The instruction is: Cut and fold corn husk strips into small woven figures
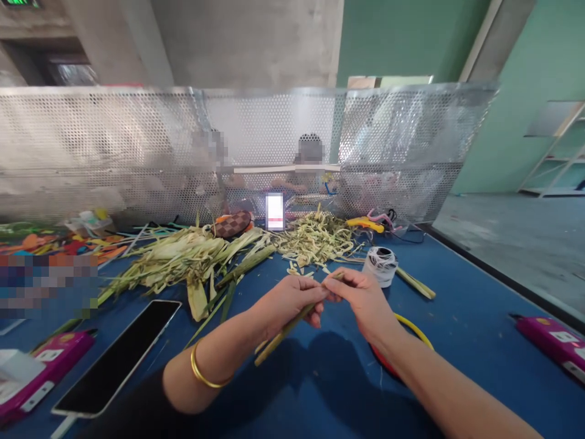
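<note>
A long, thin, yellow-green plant stalk [286,334] slants across the middle of the table. My left hand [299,297] pinches its upper part, while the free end hangs down toward me. At the top end of the stalk, the fingertips of my right hand [361,291] are closed, touching those of my left. Just behind my right hand stands a spool of white thread [380,267]. Beyond my hands lie a heap of pale green leaf strips [320,235] and a pile of wide dried leaves [183,259].
A phone [119,360] lies at left beside a magenta power strip [59,360]; another power strip [555,341] is at right. Behind the piles, a perforated metal screen [274,122] runs along the table [466,341]. Yellow-handled scissors [365,224] and a checkered pouch [233,224] lie near it.
</note>
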Action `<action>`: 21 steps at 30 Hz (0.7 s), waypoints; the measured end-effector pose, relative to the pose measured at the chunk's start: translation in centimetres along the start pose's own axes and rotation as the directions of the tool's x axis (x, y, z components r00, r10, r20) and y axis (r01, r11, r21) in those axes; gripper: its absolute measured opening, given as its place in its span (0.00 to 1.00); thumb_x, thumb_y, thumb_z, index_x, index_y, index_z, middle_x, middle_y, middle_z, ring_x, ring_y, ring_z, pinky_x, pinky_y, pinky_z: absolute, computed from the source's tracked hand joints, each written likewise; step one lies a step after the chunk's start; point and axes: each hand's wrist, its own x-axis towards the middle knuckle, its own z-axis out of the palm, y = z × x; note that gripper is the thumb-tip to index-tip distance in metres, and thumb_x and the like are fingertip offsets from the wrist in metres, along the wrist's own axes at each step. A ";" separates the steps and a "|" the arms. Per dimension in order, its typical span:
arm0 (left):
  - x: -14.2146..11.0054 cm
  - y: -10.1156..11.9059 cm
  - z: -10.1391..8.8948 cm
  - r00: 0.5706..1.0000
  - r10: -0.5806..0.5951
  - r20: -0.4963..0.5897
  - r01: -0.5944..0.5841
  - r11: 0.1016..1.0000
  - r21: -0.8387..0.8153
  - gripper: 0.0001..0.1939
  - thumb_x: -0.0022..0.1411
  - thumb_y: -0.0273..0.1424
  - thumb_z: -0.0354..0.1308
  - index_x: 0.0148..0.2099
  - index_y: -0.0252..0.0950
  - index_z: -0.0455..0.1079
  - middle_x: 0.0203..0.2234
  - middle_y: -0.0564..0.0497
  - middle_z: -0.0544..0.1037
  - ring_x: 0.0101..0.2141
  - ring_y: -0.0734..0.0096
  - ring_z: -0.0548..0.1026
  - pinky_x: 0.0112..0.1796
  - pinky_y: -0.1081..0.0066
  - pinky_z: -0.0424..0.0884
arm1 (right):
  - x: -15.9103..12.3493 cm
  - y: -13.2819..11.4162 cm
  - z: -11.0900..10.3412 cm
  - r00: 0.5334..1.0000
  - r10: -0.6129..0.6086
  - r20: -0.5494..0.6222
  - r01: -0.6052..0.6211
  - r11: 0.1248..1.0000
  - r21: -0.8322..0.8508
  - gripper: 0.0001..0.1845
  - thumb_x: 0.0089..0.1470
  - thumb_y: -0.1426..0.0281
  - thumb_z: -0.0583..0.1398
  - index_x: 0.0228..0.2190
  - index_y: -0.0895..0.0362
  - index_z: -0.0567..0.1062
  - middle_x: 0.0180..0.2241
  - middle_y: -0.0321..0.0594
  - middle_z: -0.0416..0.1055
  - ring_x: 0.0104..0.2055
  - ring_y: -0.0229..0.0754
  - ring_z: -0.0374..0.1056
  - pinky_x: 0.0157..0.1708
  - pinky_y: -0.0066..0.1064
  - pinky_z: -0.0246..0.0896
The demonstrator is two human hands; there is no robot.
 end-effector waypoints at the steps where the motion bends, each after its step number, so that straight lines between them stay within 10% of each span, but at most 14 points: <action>1: 0.2 -0.1 0.0 1.000 -0.006 -0.015 0.006 1.000 -0.004 0.09 0.54 0.33 0.60 0.31 0.31 0.73 0.18 0.54 0.70 0.17 0.78 0.69 0.25 0.74 0.67 | 0.1 0.2 -0.2 1.000 -0.001 -0.009 0.001 1.000 -0.021 0.10 0.39 0.63 0.65 0.18 0.57 0.74 0.16 0.32 0.65 0.22 0.35 0.57 0.25 0.29 0.52; 15: -0.1 0.8 0.0 0.992 0.014 -0.123 -0.023 0.997 -0.074 0.08 0.55 0.32 0.61 0.29 0.31 0.71 0.20 0.54 0.71 0.19 0.80 0.69 0.27 0.77 0.68 | 1.3 -0.4 -2.1 0.997 -0.009 0.075 0.019 0.991 -0.133 0.10 0.43 0.65 0.64 0.31 0.55 0.78 0.29 0.36 0.74 0.32 0.38 0.66 0.36 0.32 0.60; 21: 0.0 0.8 -0.6 0.995 -0.018 -0.095 -0.004 0.975 -0.221 0.06 0.57 0.26 0.59 0.28 0.30 0.71 0.20 0.54 0.70 0.19 0.81 0.67 0.28 0.75 0.71 | 1.1 0.3 -2.0 0.922 0.238 0.305 -0.208 0.970 -0.128 0.13 0.42 0.64 0.65 0.33 0.56 0.78 0.24 0.34 0.73 0.19 0.33 0.64 0.20 0.28 0.57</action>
